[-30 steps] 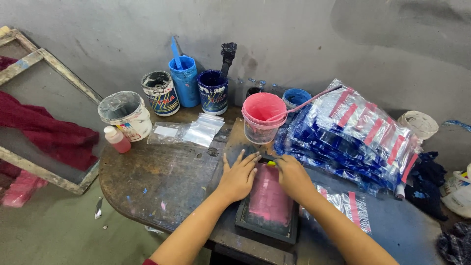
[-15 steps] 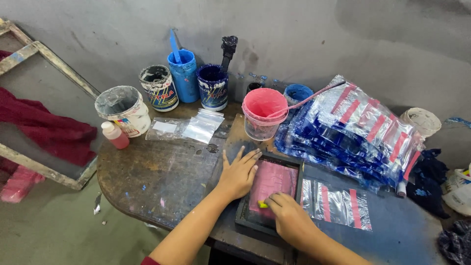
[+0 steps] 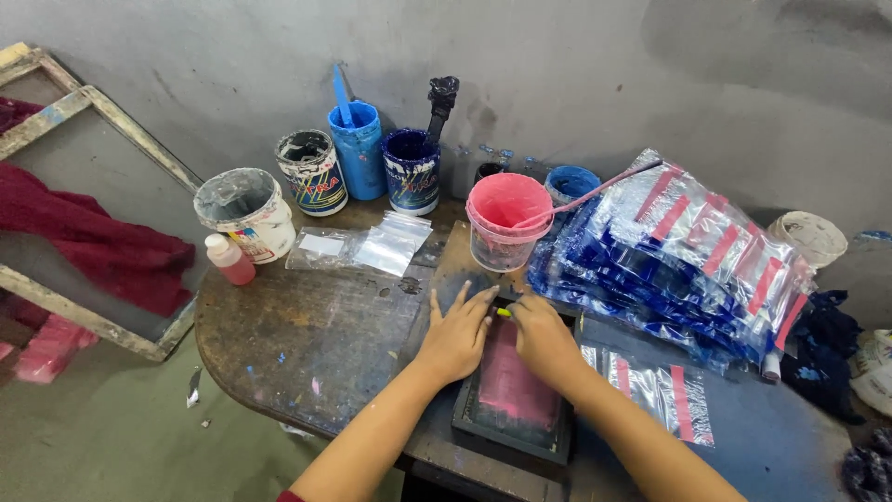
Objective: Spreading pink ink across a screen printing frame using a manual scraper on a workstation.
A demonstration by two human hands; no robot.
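A small dark-framed printing screen point(image 3: 509, 444) smeared with pink ink lies on the table's near edge. My left hand point(image 3: 455, 330) rests flat on the screen's left frame, fingers spread. My right hand point(image 3: 542, 336) sits at the far end of the screen, closed on a small squeegee point(image 3: 503, 312) of which only a yellow tip shows. A pink ink bucket point(image 3: 503, 218) with a pink stick in it stands just beyond the screen.
A pile of clear bags point(image 3: 678, 256) with red and blue print fills the right side, with one printed bag point(image 3: 660, 395) beside the screen. Paint cans point(image 3: 409, 167), a blue cup point(image 3: 356, 149), a white bucket point(image 3: 243, 212), a small pink bottle point(image 3: 229, 259) and blank bags point(image 3: 367, 246) stand behind. A wooden frame point(image 3: 88, 223) with red cloth leans at left.
My right hand slid down to the near end of the screen half a second ago and is now back at the far end. My left hand stayed on the frame.
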